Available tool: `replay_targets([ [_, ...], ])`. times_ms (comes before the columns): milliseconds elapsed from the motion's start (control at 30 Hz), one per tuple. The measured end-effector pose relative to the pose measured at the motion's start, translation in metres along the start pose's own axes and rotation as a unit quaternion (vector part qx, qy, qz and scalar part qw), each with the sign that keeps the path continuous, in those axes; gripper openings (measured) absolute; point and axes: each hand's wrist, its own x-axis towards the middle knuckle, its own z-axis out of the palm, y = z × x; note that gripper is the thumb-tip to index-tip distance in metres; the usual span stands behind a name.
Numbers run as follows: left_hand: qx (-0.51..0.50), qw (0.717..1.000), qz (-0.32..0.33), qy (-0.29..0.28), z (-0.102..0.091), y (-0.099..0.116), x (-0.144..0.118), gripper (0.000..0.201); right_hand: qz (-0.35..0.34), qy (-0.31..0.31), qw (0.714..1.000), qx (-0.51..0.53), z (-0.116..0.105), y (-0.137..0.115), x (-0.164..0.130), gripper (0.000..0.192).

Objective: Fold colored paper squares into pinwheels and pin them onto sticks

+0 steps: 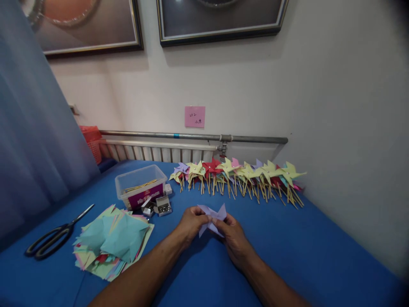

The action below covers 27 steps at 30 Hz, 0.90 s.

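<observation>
Both hands meet over the middle of the blue tablecloth (287,256), fingers pinched on one lilac paper square (212,219) that is partly folded, its points sticking up between them. Left hand (191,224) grips the left edge with fingers closed narrow; right hand (233,236) pinches the lower right side, thumb on top.

Handling, as a judgement: the sheet is very light, thin and limp, creases readily and would tear if pulled (a draught could shift it). Best held by fingertip pinch at the corners or near the centre, not by a flat palm.

To the left lies a loose stack of cut paper squares (111,245), teal and pale yellow on top, with black scissors (53,238) beyond it. Behind the hands stand a clear plastic box (140,184) holding thin sticks and a small open box of pins (163,207). A row of finished paper pinwheels (238,175) lies along the back, near the wall.

Room: pale wall, pink sticky note (194,116), grey pipe (191,136) above a radiator, two framed pictures overhead, blue curtain (35,140) at left.
</observation>
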Motion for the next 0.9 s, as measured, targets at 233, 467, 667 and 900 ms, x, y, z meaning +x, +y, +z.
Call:
replay_targets([
  [233,0.016,1.0,0.009,-0.009,-0.001,0.001,-0.001,0.022,0.015,-0.002,1.0,0.002,-0.001,-0.002,-0.001,0.035],
  [467,0.042,0.996,0.065,0.047,-0.008,0.011,0.005,0.03,0.045,0.021,0.999,0.011,-0.009,-0.001,0.002,0.033],
  [667,0.183,0.929,0.223,0.233,-0.056,0.063,0.007,0.03,0.036,0.021,0.999,0.006,-0.007,0.0,0.0,0.033],
  [900,0.577,0.748,0.108,0.309,-0.154,0.146,0.028,0.023,0.033,0.009,0.999,0.009,-0.004,-0.001,0.0,0.032],
])
